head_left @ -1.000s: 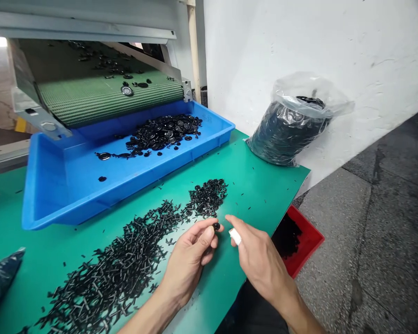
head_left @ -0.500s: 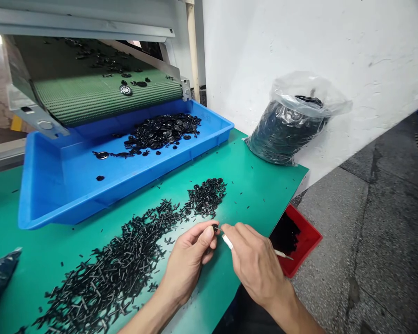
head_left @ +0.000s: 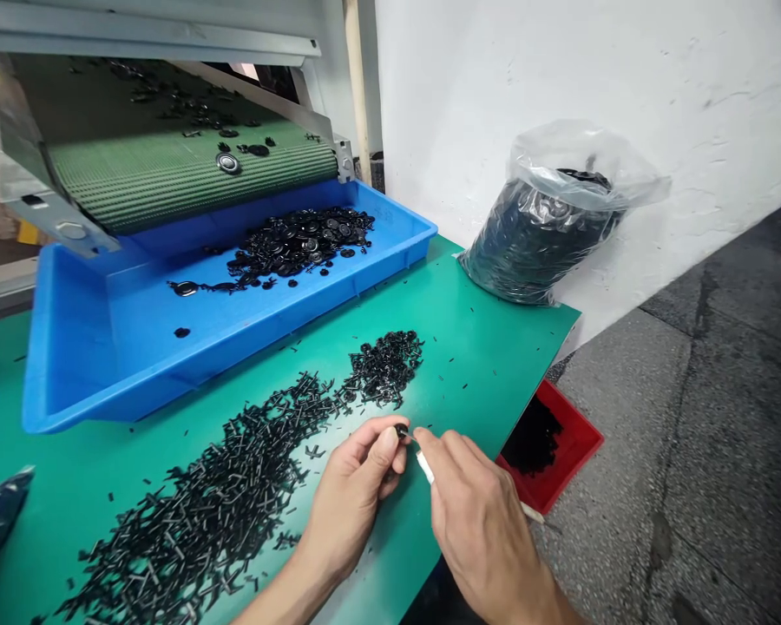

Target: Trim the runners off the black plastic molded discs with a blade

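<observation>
My left hand (head_left: 357, 482) is closed, pinching a small round black plastic part (head_left: 401, 430) between thumb and forefinger. In my right hand (head_left: 478, 512) is a slim white-handled pick (head_left: 424, 467) with a thin metal tip. The tip points at the black part and seems to touch it. Behind my right hand, the pick's other end sticks out, also thin and pointed. Left of my hands spreads a long pile of black plastic scraps (head_left: 234, 482). Just beyond them lies a smaller pile of small black parts (head_left: 385, 365).
A blue tray (head_left: 149, 373) holding black round pieces stands below a green conveyor belt (head_left: 201, 195). A clear plastic bag (head_left: 540, 243) full of black pieces leans near the white wall. Beyond the green table's (head_left: 488, 356) right edge sits a red bin (head_left: 576, 447), lower down.
My right hand has tilted slightly and moved down a little, the pick's rear end dropping with it. My left hand keeps its pinch on the part. The view has shifted slightly.
</observation>
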Demonstrator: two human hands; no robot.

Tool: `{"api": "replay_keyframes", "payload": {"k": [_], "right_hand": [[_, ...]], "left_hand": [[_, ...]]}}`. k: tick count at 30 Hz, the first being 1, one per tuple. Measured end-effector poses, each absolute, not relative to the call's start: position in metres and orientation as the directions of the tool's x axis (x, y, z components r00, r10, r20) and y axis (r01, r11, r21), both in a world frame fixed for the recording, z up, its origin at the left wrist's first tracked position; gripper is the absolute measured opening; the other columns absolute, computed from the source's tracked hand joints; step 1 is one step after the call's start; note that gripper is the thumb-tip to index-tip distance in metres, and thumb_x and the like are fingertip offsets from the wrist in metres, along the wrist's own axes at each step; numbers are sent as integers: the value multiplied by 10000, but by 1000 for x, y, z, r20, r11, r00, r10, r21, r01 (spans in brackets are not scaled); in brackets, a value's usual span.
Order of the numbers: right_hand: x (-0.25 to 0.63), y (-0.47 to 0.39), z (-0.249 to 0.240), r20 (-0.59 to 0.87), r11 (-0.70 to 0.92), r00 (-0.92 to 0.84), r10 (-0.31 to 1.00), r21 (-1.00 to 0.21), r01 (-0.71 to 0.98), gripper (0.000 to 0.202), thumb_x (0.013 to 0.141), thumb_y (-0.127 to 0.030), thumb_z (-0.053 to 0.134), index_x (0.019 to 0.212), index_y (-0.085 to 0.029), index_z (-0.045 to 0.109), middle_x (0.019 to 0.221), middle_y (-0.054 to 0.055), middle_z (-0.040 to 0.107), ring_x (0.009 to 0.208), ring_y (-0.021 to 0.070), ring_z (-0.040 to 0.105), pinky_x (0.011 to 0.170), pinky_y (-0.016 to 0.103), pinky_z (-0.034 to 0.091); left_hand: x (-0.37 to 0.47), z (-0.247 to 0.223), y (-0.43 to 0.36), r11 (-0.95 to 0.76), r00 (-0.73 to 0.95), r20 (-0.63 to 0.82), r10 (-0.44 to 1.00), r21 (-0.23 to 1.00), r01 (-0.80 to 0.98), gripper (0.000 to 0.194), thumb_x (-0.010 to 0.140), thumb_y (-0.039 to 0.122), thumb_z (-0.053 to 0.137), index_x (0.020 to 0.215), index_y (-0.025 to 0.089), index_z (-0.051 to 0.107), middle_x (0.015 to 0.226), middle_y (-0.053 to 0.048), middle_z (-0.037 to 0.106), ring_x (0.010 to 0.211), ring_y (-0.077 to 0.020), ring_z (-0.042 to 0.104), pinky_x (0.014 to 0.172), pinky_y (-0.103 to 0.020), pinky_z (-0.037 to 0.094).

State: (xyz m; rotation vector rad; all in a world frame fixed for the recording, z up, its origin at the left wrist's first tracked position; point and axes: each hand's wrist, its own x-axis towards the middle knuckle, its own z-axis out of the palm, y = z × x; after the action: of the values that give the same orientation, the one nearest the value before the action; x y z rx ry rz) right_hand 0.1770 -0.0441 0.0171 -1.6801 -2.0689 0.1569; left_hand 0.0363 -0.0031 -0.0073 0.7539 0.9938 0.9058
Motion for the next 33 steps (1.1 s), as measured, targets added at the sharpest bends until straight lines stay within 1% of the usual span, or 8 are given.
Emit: {"api": "replay_keyframes", "payload": {"k": [6, 12, 20, 23, 25, 28, 30, 33], "right_hand": [[177, -47, 18, 273, 225, -112, 955, -430, 874, 387, 906, -41, 370, 1202, -168, 584, 887, 64, 659, 765, 218, 644, 649, 331, 470], [176, -42, 14, 280, 240, -129, 951, -412, 879, 350, 919, -46, 401, 1192, -180, 576, 863, 55, 632, 770, 231, 610, 656, 350, 449], [170, -41, 10, 257, 215, -119, 959, -386, 897, 307, 924, -55, 433, 1176, -169, 566, 865, 58, 623, 784, 220, 586, 672, 331, 401], [169, -39, 10, 250, 204, -110, 962, -394, 896, 253, 927, -65, 424, 1082, -177, 591, 854, 58, 629, 765, 209, 579, 662, 317, 363], [171, -36, 13, 175, 177, -106, 979, -463, 869, 224, 925, -70, 412, 957, -194, 596, 823, 44, 636, 730, 189, 573, 642, 303, 332], [179, -24, 18, -46, 80, -139, 989, -628, 774, 230, 901, -65, 411, 822, -211, 571, 726, -6, 622, 653, 141, 532, 607, 269, 293], [187, -15, 20, -162, 21, -194, 968, -713, 701, 238, 863, -50, 418, 731, -206, 539, 634, -37, 573, 592, 113, 476, 587, 248, 274], [196, -1, 20, -199, -21, -200, 959, -755, 655, 243, 817, -31, 419, 646, -193, 478, 552, -52, 498, 536, 95, 415, 558, 242, 247]], "left_hand": [[37, -8, -4, 391, 249, -336, 908, 892, -224, 309, 900, 466, 603, 1030, 186, 626, 666, 39, 507, 565, -88, 354, 506, -221, 264], [37, -9, -5, 379, 240, -336, 911, 911, -164, 373, 891, 488, 603, 1088, 171, 601, 642, 52, 497, 541, -86, 360, 505, -230, 265], [36, -9, -6, 394, 212, -368, 905, 915, -91, 438, 847, 519, 639, 1118, 175, 614, 660, 46, 511, 547, -92, 381, 517, -234, 294], [35, -8, -6, 370, 191, -359, 914, 929, -23, 411, 821, 506, 669, 1076, 186, 630, 660, 42, 520, 584, -110, 426, 553, -241, 336], [34, -7, -6, 290, 173, -296, 939, 955, 60, 364, 831, 495, 651, 1028, 190, 641, 672, 32, 534, 629, -131, 466, 590, -253, 367], [35, -3, -4, 171, 155, -202, 967, 966, 192, 315, 864, 483, 588, 985, 197, 638, 706, 19, 548, 661, -151, 487, 612, -268, 385], [35, 0, -2, 139, 162, -183, 970, 958, 251, 313, 879, 484, 552, 989, 200, 622, 707, 20, 543, 653, -156, 481, 601, -271, 383], [34, 3, -1, 160, 198, -219, 955, 947, 278, 331, 907, 498, 503, 1031, 202, 583, 656, 36, 518, 609, -153, 446, 567, -267, 356]]}}
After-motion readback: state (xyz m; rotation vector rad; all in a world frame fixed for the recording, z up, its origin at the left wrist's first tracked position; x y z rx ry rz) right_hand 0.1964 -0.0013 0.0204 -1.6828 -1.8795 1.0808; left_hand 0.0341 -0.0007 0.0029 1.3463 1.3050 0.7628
